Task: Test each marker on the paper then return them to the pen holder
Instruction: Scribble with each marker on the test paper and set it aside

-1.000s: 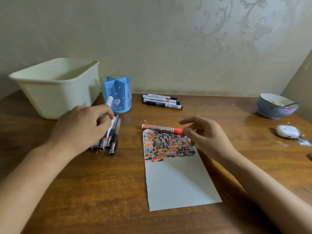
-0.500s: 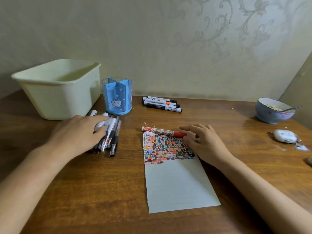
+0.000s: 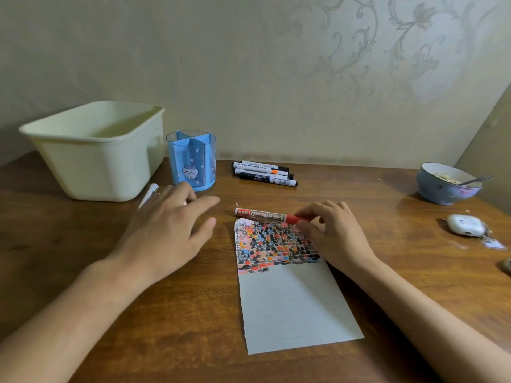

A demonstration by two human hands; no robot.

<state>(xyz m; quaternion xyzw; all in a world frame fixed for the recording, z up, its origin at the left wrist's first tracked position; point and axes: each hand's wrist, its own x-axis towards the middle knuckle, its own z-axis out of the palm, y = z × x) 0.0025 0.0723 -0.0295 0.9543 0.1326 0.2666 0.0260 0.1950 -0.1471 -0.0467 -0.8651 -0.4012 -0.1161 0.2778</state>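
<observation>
left hand just dropped its pens and went flat, right hand now pinching the red marker, so that's getting tested next

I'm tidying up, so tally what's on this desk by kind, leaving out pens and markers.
Plastic tub: 1
Pen holder: 1
Bowl: 1
Spoon: 1
Sheet of paper: 1
Earbud case: 1
Total: 6, not counting an unclear thing cut off at the right edge.

left hand: bare, no rings | right hand: bare | forearms: uncovered, no sleeves in view
</observation>
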